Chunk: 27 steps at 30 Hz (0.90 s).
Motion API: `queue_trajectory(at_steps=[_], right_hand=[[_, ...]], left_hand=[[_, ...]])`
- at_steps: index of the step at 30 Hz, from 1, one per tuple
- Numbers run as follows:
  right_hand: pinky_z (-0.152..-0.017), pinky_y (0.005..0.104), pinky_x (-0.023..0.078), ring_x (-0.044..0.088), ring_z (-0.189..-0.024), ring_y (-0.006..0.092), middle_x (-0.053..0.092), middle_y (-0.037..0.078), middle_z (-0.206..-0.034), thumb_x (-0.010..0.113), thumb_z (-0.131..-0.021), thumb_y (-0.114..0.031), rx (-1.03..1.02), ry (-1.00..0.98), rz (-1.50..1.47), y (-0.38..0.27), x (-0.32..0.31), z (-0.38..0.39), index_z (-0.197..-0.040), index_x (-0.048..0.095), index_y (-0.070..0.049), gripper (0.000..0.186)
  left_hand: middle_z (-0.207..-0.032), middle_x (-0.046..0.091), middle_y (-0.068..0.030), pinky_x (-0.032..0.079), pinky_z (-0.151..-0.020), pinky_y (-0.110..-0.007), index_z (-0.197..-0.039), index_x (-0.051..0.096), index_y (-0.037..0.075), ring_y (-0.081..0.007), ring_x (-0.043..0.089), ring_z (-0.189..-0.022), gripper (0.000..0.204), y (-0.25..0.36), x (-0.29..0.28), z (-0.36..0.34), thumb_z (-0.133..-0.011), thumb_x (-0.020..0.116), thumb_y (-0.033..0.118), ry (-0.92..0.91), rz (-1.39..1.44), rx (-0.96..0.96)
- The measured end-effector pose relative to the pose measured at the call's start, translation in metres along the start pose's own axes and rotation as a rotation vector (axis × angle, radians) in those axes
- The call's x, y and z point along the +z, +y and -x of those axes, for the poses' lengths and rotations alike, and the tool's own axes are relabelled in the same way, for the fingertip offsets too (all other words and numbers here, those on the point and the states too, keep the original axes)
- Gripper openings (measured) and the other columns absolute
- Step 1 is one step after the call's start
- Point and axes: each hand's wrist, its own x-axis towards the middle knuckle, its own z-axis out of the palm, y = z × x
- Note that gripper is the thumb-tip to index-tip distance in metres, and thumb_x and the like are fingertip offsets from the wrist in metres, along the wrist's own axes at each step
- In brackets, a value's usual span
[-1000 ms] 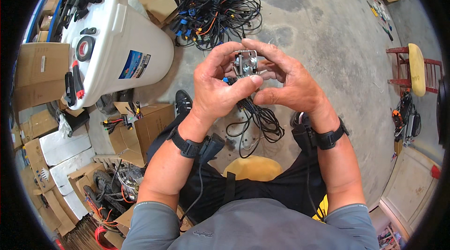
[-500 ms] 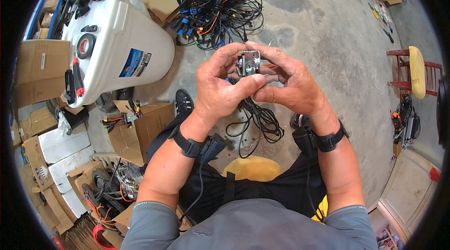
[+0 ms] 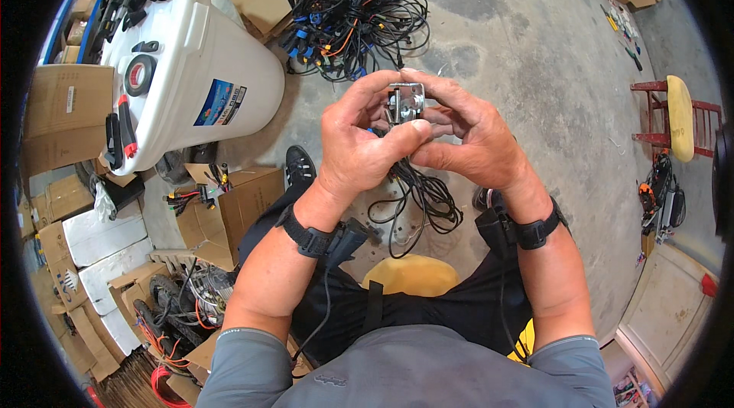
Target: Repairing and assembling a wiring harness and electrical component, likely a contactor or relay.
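Note:
Between my hands is a small metal bracket-like part (image 3: 407,100), silvery, with an open frame and a rod or spring inside. My left hand (image 3: 367,129) grips its left side, thumb along the lower edge. My right hand (image 3: 478,133) curls round the right side, its fingertips meeting the left ones at the far edge. The palm-side fingers are partly hidden behind the part. Below the hands, a bundle of black cable (image 3: 428,201) hangs or lies in loops; I cannot tell whether it joins the metal part.
At left stands a white bucket (image 3: 245,102) with black tape (image 3: 139,74) and red-black pliers (image 3: 126,129) on its lid. A tangle of cables (image 3: 352,18) lies on the floor ahead. An open cardboard box (image 3: 237,213) sits left of my legs, a yellow-seated stool (image 3: 679,117) far right.
My right thumb has shifted very slightly to the left. Otherwise both hands and the metal part hold the same place.

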Motion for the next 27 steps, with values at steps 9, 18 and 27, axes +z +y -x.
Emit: queue_trajectory(at_steps=[9, 18, 27], right_hand=[[-0.083, 0.0255, 0.051, 0.061, -0.102, 0.0107, 0.062, 0.007, -0.117, 0.062, -0.089, -0.006, 0.059, 0.133, 0.017, -0.001, -0.007, -0.003, -0.137, 0.050, 0.004, 0.050], [-0.071, 0.0253, 0.052, 0.061, -0.080, 0.0085, 0.067, 0.005, -0.098, 0.060, -0.093, -0.010, 0.086, 0.269, 0.132, 0.009, -0.007, -0.006, -0.119, 0.062, 0.006, 0.030], [-0.067, 0.0261, 0.053, 0.061, -0.078, 0.0097, 0.066, 0.006, -0.094, 0.060, -0.096, -0.014, 0.038, 0.306, 0.177, 0.013, -0.001, -0.008, -0.111, 0.064, 0.003, 0.023]], left_hand=[[-0.104, 0.065, -0.0038, 0.051, -0.079, -0.024, -0.129, 0.056, -0.002, -0.0094, 0.061, -0.091, 0.037, -0.013, -0.006, -0.007, -0.093, 0.065, 0.004, 0.047, 0.036, -0.014], [-0.104, 0.065, -0.0052, 0.058, -0.067, -0.026, -0.125, 0.062, 0.003, -0.0097, 0.063, -0.087, 0.031, -0.013, -0.013, -0.010, -0.095, 0.063, 0.012, 0.179, -0.002, -0.070], [-0.108, 0.065, -0.0080, 0.058, -0.060, -0.025, -0.127, 0.060, 0.001, -0.0112, 0.063, -0.086, 0.033, -0.006, -0.010, -0.010, -0.096, 0.059, 0.013, 0.170, 0.007, -0.174]])
